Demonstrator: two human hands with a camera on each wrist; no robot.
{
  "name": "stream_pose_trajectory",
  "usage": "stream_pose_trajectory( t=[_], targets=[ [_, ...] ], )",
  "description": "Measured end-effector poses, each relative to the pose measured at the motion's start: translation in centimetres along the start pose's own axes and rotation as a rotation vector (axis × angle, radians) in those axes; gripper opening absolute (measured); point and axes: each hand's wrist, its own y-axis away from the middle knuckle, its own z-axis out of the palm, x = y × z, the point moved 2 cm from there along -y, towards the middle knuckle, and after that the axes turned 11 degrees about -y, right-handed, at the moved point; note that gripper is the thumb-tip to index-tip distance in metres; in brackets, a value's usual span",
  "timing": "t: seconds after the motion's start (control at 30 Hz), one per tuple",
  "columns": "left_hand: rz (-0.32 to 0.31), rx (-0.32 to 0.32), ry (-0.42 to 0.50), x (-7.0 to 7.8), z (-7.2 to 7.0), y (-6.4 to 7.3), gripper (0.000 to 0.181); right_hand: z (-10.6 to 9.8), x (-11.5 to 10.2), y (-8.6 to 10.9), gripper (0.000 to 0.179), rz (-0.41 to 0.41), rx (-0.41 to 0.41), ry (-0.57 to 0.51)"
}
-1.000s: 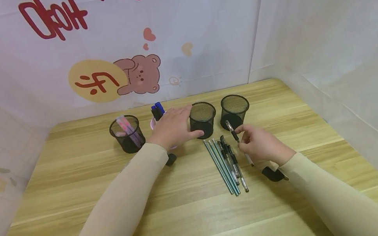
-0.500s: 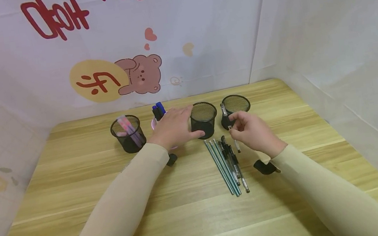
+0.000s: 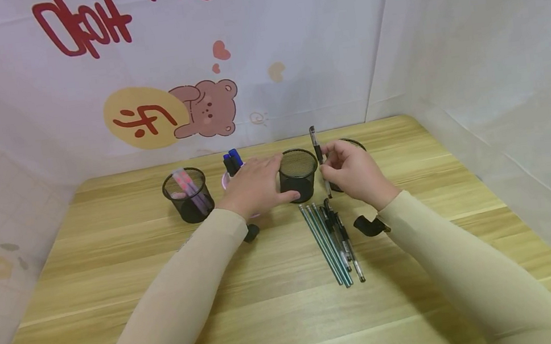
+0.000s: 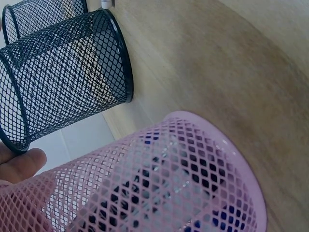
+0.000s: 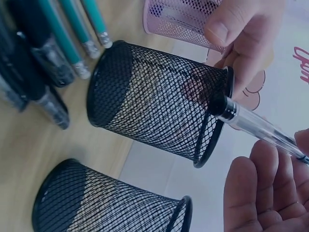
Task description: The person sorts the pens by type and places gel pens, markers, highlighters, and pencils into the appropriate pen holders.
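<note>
A pale cloth backdrop (image 3: pixel 322 46) with a printed brown bear (image 3: pixel 216 110) and red lettering (image 3: pixel 82 29) hangs beyond the far edge of the wood-grain table (image 3: pixel 253 324). My right grip (image 3: pixel 353 171) pinches one black-and-clear pen (image 3: pixel 315 139) between thumb and fingers. I hold it near the far edge, nearly upright in the head view, just to the right of the middle black mesh holder (image 3: pixel 299 179). In my right wrist view its dark lower end lines up with that holder's rim; I cannot tell whether they touch. Behind my right grip, towards the table's far right corner, stands another black mesh holder (image 5: pixel 72 208), partly hidden from the head view.

My left grip (image 3: pixel 256 184) is wide, thumb apart from the fingers, with fingertips at the middle holder's rim. It partly covers a pink mesh holder (image 4: pixel 154 183) from which blue and black marker tops (image 3: pixel 231 160) rise. Further towards the left edge, a black holder (image 3: pixel 189 210) contains pink-and-purple pens (image 3: pixel 183 180). Green pencils (image 3: pixel 328 251) and more black pens (image 3: pixel 343 235) lie side by side between the row of holders and the near edge, eraser ends towards the far edge.
</note>
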Motion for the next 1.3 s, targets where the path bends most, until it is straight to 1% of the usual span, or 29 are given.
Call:
stream_pose_trajectory(
  t=[0.1,0.3,0.43,0.53,0.63,0.77,1.03,1.13,1.3],
  targets=[
    [-0.002,-0.003,-0.002,0.0,0.0,0.0,0.108,0.2,-0.5,-0.6,0.03,-0.007,0.02,-0.035],
    [-0.004,0.001,-0.006,0.0,0.2,-0.1,0.109,0.5,-1.3,-1.8,0.029,-0.016,0.089,-0.107],
    [-0.001,-0.002,-0.005,0.0,0.2,-0.1,0.109,0.7,-1.5,-2.3,0.03,-0.017,0.143,-0.121],
    [-0.002,-0.005,-0.004,0.0,0.1,-0.1,0.109,0.9,-1.4,-2.8,0.031,-0.014,0.159,-0.125],
    [-0.007,-0.005,-0.006,0.0,0.1,-0.1,0.11,1.4,-1.1,-3.3,0.029,-0.012,0.153,-0.141],
    [-0.009,-0.007,-0.015,0.1,0.2,-0.1,0.11,2.0,-0.8,-3.6,0.028,-0.007,0.146,-0.129],
    [0.01,-0.008,-0.042,0.1,0.3,0.0,0.111,3.1,-0.3,-3.8,0.025,0.029,0.117,-0.091],
    [0.015,-0.004,-0.038,0.1,0.2,0.1,0.11,3.3,-0.1,-3.8,0.025,0.038,0.11,-0.074],
    [0.015,-0.016,-0.036,0.2,0.1,0.0,0.11,3.6,-0.1,-3.7,0.024,0.053,0.111,-0.056]
  ],
)
